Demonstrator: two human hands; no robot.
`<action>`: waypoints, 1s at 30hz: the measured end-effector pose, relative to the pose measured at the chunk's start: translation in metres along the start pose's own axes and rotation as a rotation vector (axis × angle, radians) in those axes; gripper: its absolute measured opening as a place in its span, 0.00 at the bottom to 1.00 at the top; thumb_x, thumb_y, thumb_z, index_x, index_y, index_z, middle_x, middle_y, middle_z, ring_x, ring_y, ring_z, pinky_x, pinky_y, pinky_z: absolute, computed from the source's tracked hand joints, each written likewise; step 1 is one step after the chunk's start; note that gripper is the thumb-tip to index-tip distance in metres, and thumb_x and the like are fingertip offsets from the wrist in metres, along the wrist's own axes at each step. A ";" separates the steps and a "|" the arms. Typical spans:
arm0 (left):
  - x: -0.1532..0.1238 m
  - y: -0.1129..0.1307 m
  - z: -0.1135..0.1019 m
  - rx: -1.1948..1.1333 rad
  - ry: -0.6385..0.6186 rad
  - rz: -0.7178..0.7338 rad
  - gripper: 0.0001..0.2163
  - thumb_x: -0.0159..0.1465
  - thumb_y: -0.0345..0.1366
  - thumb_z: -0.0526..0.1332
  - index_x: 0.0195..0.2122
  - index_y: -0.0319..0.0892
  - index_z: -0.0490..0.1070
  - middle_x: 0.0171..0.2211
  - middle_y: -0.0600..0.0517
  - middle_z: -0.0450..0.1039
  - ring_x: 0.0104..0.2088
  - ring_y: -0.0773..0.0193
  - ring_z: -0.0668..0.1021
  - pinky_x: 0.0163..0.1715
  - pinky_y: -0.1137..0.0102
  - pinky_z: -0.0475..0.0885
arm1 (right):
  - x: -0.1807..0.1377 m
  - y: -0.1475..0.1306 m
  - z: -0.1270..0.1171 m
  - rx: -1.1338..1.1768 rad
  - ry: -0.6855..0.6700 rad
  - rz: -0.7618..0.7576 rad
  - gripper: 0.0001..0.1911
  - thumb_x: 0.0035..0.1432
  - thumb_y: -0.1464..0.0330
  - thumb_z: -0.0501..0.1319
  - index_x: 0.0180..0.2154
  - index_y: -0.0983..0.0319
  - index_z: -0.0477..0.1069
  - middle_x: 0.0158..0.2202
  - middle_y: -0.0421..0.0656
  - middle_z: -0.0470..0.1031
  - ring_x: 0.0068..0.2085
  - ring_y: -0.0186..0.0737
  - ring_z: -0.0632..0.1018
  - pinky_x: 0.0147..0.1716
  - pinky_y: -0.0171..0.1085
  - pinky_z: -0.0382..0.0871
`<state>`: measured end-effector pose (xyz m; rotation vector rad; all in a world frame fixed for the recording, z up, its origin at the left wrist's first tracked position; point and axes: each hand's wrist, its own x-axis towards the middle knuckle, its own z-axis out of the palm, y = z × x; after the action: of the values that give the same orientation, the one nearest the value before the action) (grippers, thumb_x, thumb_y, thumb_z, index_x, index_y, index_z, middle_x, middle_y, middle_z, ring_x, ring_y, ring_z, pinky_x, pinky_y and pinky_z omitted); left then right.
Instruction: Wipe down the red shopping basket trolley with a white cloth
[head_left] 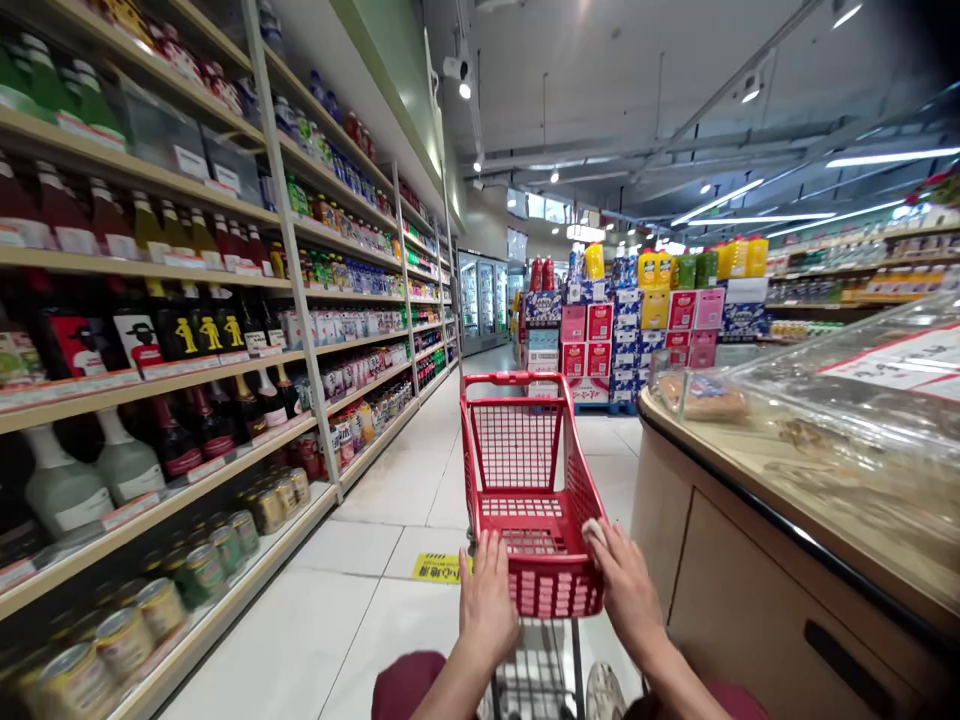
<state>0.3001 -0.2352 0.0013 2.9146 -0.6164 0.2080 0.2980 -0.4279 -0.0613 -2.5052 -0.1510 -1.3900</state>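
Shelf [150, 268]: cans [161, 608] along the bottom board's front edge; bottles [127, 465] above.
Counter [697, 570]: wrapped food [701, 398] near its far left corner.
Floor [330, 620]: yellow sticker [436, 568] between shelf and counter.
Box stack [599, 323]: yellow jugs [663, 269] along its top edge.
Aisle end: glass-door fridges [485, 295].

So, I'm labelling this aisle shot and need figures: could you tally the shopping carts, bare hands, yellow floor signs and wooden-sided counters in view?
Shopping cart: 1, red
Bare hands: 2, left hand and right hand
Yellow floor sign: 1
Wooden-sided counter: 1
Total: 5
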 end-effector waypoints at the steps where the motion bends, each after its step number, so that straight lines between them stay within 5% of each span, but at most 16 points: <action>1: 0.000 0.002 -0.001 0.001 -0.006 -0.001 0.31 0.53 0.31 0.47 0.61 0.35 0.46 0.62 0.48 0.41 0.62 0.57 0.44 0.59 0.51 0.39 | 0.000 -0.002 0.000 0.012 0.006 0.029 0.24 0.59 0.73 0.45 0.56 0.56 0.56 0.56 0.47 0.61 0.59 0.46 0.58 0.52 0.53 0.60; 6: 0.002 0.003 0.001 0.014 -0.006 0.029 0.31 0.54 0.32 0.48 0.61 0.37 0.45 0.62 0.49 0.42 0.62 0.57 0.44 0.59 0.50 0.39 | -0.003 -0.031 0.010 0.113 -0.064 -0.129 0.26 0.58 0.77 0.44 0.56 0.56 0.56 0.56 0.44 0.61 0.59 0.41 0.57 0.54 0.49 0.59; 12: 0.005 0.002 0.020 0.069 0.080 0.019 0.32 0.53 0.30 0.49 0.61 0.33 0.44 0.63 0.46 0.38 0.62 0.56 0.43 0.58 0.50 0.40 | 0.000 -0.016 0.000 0.031 0.013 0.093 0.25 0.58 0.77 0.44 0.56 0.60 0.56 0.57 0.48 0.60 0.60 0.44 0.56 0.54 0.52 0.56; 17: 0.006 -0.002 0.025 0.132 0.109 0.037 0.32 0.53 0.27 0.47 0.61 0.35 0.45 0.62 0.46 0.42 0.62 0.58 0.44 0.58 0.50 0.40 | 0.003 -0.043 0.015 0.101 -0.039 -0.091 0.23 0.58 0.76 0.45 0.54 0.57 0.60 0.56 0.44 0.62 0.60 0.40 0.56 0.54 0.48 0.58; 23: 0.007 0.001 0.028 0.130 0.142 0.017 0.32 0.52 0.27 0.48 0.61 0.34 0.44 0.63 0.45 0.41 0.62 0.56 0.44 0.58 0.49 0.42 | -0.001 -0.012 0.000 -0.023 0.020 0.121 0.25 0.58 0.77 0.43 0.56 0.59 0.56 0.58 0.47 0.58 0.60 0.43 0.54 0.56 0.52 0.53; 27: 0.006 0.000 0.024 0.110 0.113 0.023 0.33 0.51 0.27 0.49 0.61 0.35 0.45 0.62 0.46 0.42 0.62 0.57 0.45 0.58 0.49 0.42 | 0.000 -0.042 0.014 0.054 -0.031 -0.016 0.25 0.57 0.77 0.45 0.55 0.58 0.58 0.57 0.44 0.61 0.60 0.41 0.56 0.55 0.48 0.56; 30: 0.001 -0.006 0.024 0.102 0.132 0.026 0.34 0.50 0.25 0.49 0.61 0.36 0.44 0.62 0.47 0.42 0.62 0.58 0.45 0.58 0.50 0.42 | 0.001 -0.036 0.011 0.085 -0.063 -0.032 0.25 0.57 0.77 0.45 0.55 0.55 0.58 0.56 0.42 0.61 0.60 0.40 0.56 0.55 0.48 0.57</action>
<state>0.3064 -0.2345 -0.0226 2.9599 -0.6404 0.4444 0.2999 -0.3903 -0.0594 -2.4885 -0.2580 -1.2886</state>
